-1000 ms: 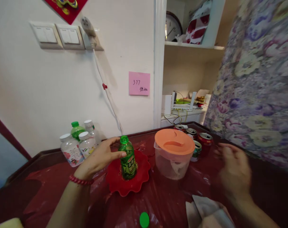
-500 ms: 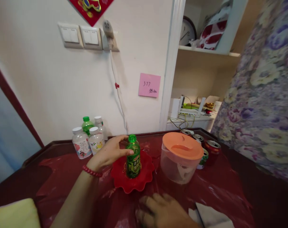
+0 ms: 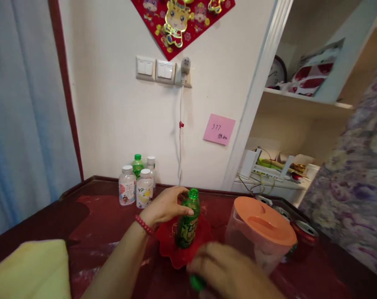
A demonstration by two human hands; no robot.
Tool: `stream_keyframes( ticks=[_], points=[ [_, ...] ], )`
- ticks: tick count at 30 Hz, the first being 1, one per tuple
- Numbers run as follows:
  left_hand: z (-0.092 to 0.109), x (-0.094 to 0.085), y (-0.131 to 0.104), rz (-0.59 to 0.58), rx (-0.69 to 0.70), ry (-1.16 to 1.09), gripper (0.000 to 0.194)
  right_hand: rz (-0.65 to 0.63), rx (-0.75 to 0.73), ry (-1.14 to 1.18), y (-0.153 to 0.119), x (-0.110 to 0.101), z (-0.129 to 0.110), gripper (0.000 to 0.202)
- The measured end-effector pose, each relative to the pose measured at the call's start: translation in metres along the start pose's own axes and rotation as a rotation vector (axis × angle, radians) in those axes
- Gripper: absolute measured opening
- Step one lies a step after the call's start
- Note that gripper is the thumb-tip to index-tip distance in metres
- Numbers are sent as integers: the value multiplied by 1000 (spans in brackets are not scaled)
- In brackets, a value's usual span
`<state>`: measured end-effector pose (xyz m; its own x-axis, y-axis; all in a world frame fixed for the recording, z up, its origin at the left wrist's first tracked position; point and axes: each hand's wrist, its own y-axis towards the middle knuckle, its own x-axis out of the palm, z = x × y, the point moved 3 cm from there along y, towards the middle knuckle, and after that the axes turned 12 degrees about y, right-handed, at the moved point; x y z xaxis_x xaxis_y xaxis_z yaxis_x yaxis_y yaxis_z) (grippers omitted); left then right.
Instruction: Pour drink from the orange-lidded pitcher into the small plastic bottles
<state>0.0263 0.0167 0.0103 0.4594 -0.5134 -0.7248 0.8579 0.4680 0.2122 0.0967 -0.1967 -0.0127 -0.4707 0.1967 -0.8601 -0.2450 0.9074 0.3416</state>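
My left hand [image 3: 166, 206], with a red bead bracelet at its wrist, is closed round the upper part of a green plastic bottle [image 3: 188, 229]. The bottle stands upright and uncapped in a red plate [image 3: 170, 254] with a wavy rim. Nearer to me, my right hand [image 3: 230, 265] is blurred by motion. A green bottle cap [image 3: 197, 282] shows beneath its fingers, which seem pinched on it. That hand hides part of the plate's right front edge.
Left of the plate several capped bottles [image 3: 127, 189] stand together by the wall. A clear pitcher with an orange lid [image 3: 265, 220] is on the right, cans [image 3: 305, 232] behind it. A yellow cloth [image 3: 35, 270] lies front left. A white cord [image 3: 180, 158] hangs down the wall.
The view has turned left and tilted. My right hand has risen from the tabletop closer to the plate, and the green cap now shows under it. My left hand keeps its hold on the bottle.
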Motion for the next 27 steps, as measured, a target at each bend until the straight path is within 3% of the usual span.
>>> stream_keyframes(
  ticks=[3, 5, 6, 8, 13, 27],
  points=[
    [1, 1, -1, 3, 1, 13, 48, 145, 16, 3, 38, -73, -16, 33],
    [2, 0, -2, 13, 11, 27, 45, 199, 87, -98, 62, -104, -13, 31],
    [3, 0, -2, 27, 10, 35, 45, 166, 119, -153, 73, -110, -9, 31],
    [5, -2, -4, 58, 0, 53, 47, 101, 178, -216, 93, -112, 5, 33],
    [9, -4, -6, 34, -11, 89, 47, -48, 207, -218, 122, -95, 31, 31],
    [10, -4, -6, 27, -37, 117, 49, -156, 214, -169, 131, -92, 33, 26]
  ],
)
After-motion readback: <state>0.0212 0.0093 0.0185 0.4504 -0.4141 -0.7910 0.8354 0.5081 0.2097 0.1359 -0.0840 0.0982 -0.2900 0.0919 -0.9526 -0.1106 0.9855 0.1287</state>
